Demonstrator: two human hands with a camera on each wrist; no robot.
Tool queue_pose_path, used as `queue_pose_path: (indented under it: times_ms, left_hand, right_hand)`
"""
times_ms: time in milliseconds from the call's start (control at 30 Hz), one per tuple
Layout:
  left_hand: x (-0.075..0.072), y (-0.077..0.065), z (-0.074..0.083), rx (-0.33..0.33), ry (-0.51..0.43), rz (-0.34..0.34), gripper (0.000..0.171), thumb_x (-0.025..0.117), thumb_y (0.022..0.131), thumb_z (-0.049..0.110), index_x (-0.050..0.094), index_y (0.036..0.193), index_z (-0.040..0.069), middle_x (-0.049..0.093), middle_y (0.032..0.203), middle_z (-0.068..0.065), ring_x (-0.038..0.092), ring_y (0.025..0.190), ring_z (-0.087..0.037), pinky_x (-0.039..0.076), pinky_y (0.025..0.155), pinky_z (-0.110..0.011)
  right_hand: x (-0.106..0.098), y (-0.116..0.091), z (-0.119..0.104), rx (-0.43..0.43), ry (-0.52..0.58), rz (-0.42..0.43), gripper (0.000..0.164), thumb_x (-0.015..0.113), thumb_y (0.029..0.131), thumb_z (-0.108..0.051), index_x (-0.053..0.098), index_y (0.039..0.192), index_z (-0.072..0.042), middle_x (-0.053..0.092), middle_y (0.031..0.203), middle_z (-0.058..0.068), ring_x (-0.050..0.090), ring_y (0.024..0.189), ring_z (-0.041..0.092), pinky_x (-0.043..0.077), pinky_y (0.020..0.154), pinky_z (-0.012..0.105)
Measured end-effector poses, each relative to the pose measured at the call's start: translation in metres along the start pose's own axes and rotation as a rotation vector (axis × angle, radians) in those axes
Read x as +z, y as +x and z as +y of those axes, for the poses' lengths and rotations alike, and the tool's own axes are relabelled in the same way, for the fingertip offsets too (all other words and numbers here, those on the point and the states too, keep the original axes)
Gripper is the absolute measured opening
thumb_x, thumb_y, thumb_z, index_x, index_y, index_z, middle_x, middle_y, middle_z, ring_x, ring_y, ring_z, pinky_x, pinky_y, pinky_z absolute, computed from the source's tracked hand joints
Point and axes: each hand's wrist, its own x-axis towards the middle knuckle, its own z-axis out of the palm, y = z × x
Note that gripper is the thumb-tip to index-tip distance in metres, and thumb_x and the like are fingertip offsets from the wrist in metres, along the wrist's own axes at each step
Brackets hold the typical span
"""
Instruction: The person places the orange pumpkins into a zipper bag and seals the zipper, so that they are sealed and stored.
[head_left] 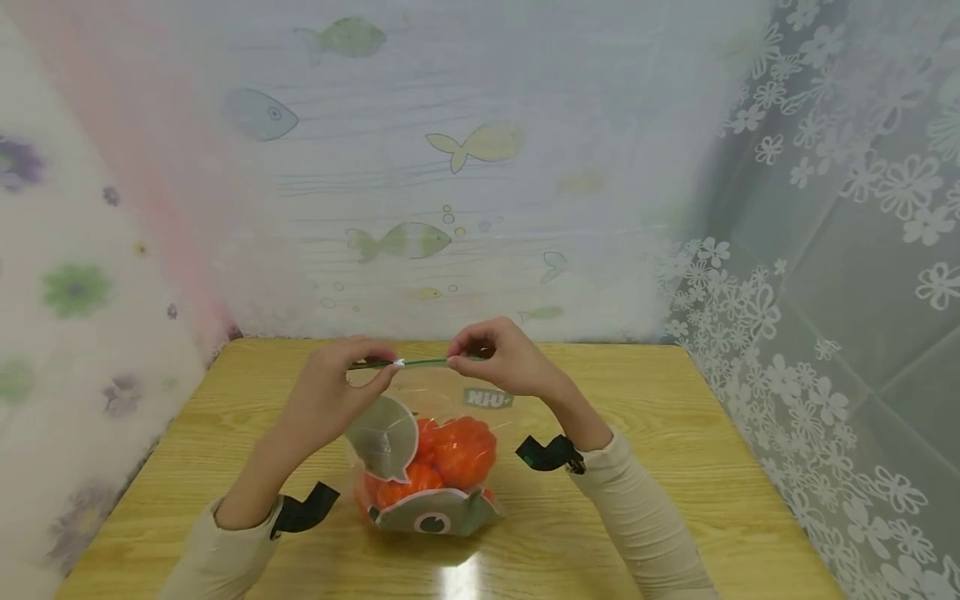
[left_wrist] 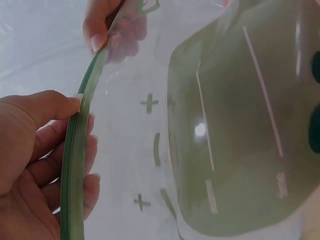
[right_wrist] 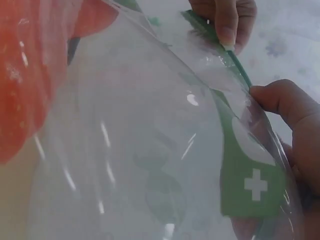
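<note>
A clear plastic zip bag [head_left: 390, 437] with grey-green printing stands on the table, held up by its top edge. Orange-red lumpy things [head_left: 465, 450] fill its lower part. My left hand [head_left: 330, 392] pinches the green zip strip [head_left: 426, 362] at the white slider [head_left: 400, 362], thumb on the near side and fingers behind. To its right, my right hand [head_left: 510, 358] pinches the same strip between thumb and fingers. In the right wrist view, the right thumb [right_wrist: 280, 100] presses the bag's edge, close to the left fingertips [right_wrist: 227, 37].
The bag rests on a wood-grain table [head_left: 637, 400]. Behind it hangs a pale curtain [head_left: 600, 250] printed with fish. Flower-patterned sheets [head_left: 75, 292] close off the left and right sides. A black strap piece [head_left: 551, 452] sticks out from each wrist.
</note>
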Motion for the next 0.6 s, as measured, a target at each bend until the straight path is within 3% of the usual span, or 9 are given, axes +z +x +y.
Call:
queue_pose_path:
  times_ms: [133, 333, 600]
  left_hand:
    - [-0.0033, -0.0039, -0.0038, -0.008, -0.003, -0.01, 0.014, 0.079, 0.088, 0.002, 0.076, 0.098, 0.012, 0.074, 0.097, 0.002, 0.069, 0.089, -0.013, 0.061, 0.075, -0.039]
    - [-0.0025, -0.0021, -0.0037, -0.014, 0.006, -0.011, 0.014, 0.079, 0.088, 0.002, 0.076, 0.099, 0.009, 0.074, 0.095, 0.0, 0.07, 0.087, -0.014, 0.062, 0.076, -0.04]
    - [-0.0081, -0.0033, -0.0093, 0.005, -0.038, -0.029, 0.016, 0.081, 0.085, 0.001, 0.076, 0.095, 0.012, 0.074, 0.092, 0.005, 0.068, 0.083, -0.009, 0.062, 0.073, -0.037]
  right_hand:
    - [-0.0014, -0.0016, 0.007, 0.0, 0.019, 0.008, 0.01, 0.068, 0.097, -0.004, 0.074, 0.099, 0.003, 0.07, 0.089, 0.009, 0.061, 0.074, 0.018, 0.055, 0.067, 0.024]
    - [0.0011, -0.0014, 0.0023, -0.008, 0.015, 0.039, 0.004, 0.072, 0.094, -0.004, 0.075, 0.095, -0.001, 0.07, 0.086, 0.004, 0.062, 0.074, 0.018, 0.056, 0.065, 0.026]
    - [0.0045, -0.0015, 0.0004, -0.005, 0.0, 0.021, 0.004, 0.074, 0.093, -0.005, 0.075, 0.092, -0.002, 0.07, 0.086, 0.006, 0.061, 0.072, 0.018, 0.055, 0.067, 0.024]
